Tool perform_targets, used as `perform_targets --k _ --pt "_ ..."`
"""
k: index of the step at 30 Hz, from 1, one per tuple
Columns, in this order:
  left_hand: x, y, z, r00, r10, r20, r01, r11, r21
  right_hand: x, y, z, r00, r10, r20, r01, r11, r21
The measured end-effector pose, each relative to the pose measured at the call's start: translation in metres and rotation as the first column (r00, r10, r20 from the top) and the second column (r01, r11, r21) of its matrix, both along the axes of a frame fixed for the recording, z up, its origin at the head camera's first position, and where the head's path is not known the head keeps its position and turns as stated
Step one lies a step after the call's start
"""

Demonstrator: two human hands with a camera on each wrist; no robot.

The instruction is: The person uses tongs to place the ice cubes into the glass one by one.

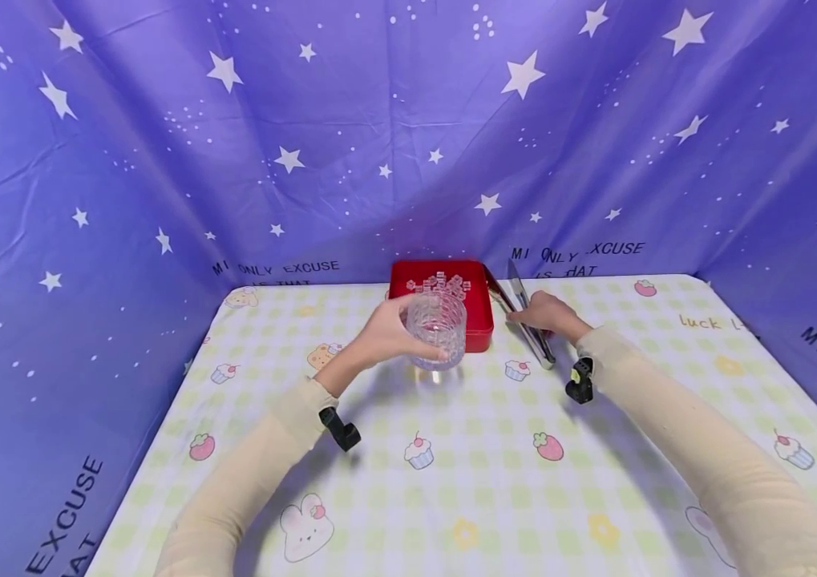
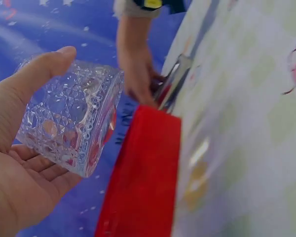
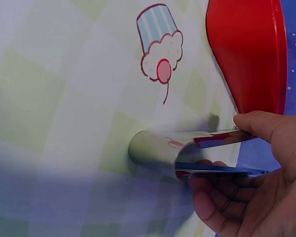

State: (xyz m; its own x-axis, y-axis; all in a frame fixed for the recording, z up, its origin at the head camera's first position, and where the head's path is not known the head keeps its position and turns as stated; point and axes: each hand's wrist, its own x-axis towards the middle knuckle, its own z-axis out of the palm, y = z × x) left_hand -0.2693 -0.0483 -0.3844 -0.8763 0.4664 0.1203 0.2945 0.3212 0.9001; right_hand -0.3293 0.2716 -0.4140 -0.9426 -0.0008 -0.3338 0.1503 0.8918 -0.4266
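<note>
My left hand [image 1: 385, 332] holds a clear patterned glass [image 1: 437, 330], fingers and thumb around its side. It is raised over the table, just in front of a red box [image 1: 480, 330]. Several small clear cubes [image 1: 440, 282] lie in the box, partly hidden behind the glass. In the left wrist view the glass [image 2: 71, 111] lies tilted between thumb and fingers. My right hand [image 1: 554, 314] grips metal tongs [image 1: 536, 346] to the right of the box. The right wrist view shows thumb on one arm of the tongs [image 3: 158, 150], fingers on the other, their bent end near the cloth.
A checked tablecloth [image 1: 480, 449] with cupcake and strawberry prints covers the table. Blue star-printed curtains [image 1: 394, 144] stand behind it and at both sides. Each wrist wears a black camera mount [image 1: 340, 429].
</note>
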Motion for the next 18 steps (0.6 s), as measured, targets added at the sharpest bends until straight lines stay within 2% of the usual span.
perform_targets --k 4,12,18 --pt "0.005 0.006 -0.014 0.999 -0.052 0.015 0.052 0.999 0.002 0.001 0.000 0.000 1.000 0.000 -0.010 0.000 1.000 0.013" --pt "0.008 0.012 -0.035 0.990 -0.141 0.004 0.141 0.988 -0.068 0.002 -0.004 0.001 0.999 0.000 -0.032 0.001 0.999 0.043" --pt "0.008 0.015 -0.045 0.987 -0.156 0.026 0.157 0.985 -0.077 0.002 -0.005 -0.003 0.999 -0.019 -0.035 0.021 0.998 0.058"
